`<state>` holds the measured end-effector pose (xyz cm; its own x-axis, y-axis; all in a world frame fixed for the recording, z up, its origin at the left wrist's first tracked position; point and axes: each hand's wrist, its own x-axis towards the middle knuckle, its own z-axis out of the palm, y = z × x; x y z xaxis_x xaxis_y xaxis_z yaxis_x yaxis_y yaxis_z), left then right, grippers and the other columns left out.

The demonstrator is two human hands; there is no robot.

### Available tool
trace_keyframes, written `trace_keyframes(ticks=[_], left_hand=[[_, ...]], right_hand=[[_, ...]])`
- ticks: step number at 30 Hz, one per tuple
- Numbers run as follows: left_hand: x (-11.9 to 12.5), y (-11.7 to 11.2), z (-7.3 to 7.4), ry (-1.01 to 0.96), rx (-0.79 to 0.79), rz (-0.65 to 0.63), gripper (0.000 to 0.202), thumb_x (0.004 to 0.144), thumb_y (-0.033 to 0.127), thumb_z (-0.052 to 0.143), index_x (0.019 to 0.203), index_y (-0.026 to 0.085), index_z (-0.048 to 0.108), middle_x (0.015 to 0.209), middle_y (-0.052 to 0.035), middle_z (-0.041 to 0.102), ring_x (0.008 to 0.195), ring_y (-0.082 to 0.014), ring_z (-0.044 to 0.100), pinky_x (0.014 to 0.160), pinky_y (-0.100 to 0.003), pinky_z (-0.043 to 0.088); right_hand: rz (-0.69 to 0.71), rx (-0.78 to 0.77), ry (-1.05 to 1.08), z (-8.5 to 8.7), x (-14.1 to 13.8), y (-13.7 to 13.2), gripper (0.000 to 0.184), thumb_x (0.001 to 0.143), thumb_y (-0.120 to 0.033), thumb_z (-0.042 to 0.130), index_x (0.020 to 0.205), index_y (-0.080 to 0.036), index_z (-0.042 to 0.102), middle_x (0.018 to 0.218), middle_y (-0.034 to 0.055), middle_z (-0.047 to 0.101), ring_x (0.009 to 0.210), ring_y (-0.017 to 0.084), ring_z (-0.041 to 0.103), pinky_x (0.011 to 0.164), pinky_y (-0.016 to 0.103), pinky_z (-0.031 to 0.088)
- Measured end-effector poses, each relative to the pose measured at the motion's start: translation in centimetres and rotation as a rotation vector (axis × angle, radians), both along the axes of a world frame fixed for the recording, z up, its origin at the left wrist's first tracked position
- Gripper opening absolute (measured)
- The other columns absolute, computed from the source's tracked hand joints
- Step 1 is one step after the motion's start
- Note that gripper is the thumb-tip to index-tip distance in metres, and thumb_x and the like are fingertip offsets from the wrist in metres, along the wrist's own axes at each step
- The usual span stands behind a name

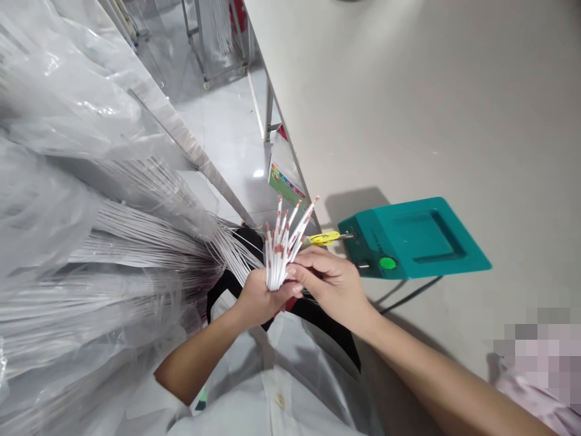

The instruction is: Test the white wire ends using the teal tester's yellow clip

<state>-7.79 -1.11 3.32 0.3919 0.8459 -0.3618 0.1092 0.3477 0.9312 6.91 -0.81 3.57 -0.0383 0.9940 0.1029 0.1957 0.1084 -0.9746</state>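
Observation:
My left hand (pixel 259 298) is closed around a bundle of thin white wires (pixel 282 245) with red-marked tips that fan upward. The wires run back to the left into large hanks under clear plastic sheeting (pixel 91 230). My right hand (pixel 331 283) touches the same bundle from the right, its fingers pinched on the wires just above my left fist. A teal machine (pixel 411 237) with a green button (pixel 387 263) sits on the white table (pixel 431 109) right behind my right hand. A yellow-ended piece (pixel 324 238) sticks out of the machine's left face, near the wire tips.
A black cable (pixel 408 295) leads from the teal machine toward me. A coloured carton (pixel 284 175) leans at the table's left edge above the glossy floor. A metal rack on wheels (pixel 209 42) stands far back. A blurred pink patch (pixel 535 357) is at lower right.

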Motion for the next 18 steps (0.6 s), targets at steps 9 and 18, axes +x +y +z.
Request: trace_keyframes(ticks=[9,18], left_hand=[[0.0,0.7,-1.2,-0.147,-0.151,0.501,0.032,0.069,0.043,0.068,0.075,0.012,0.065,0.065,-0.0049,0.068,0.053,-0.0130,0.062,0.056,-0.026,0.051],[-0.2,1.0,0.4,-0.033,-0.014,0.374,0.028,0.074,0.037,0.065,0.086,0.013,0.070,0.049,0.0030,0.056,0.040,-0.0056,0.043,0.044,-0.020,0.037]], right_hand=[[-0.027,-0.025,0.073,-0.1,0.5,-0.1,0.015,0.080,-0.028,0.060,0.068,-0.020,0.064,0.066,0.0017,0.062,0.061,0.013,0.055,0.056,0.027,0.045],[0.086,0.010,-0.152,-1.2,-0.9,-1.1,0.015,0.082,-0.022,0.056,0.070,-0.019,0.063,0.065,0.0016,0.060,0.059,0.012,0.056,0.054,0.024,0.045]])
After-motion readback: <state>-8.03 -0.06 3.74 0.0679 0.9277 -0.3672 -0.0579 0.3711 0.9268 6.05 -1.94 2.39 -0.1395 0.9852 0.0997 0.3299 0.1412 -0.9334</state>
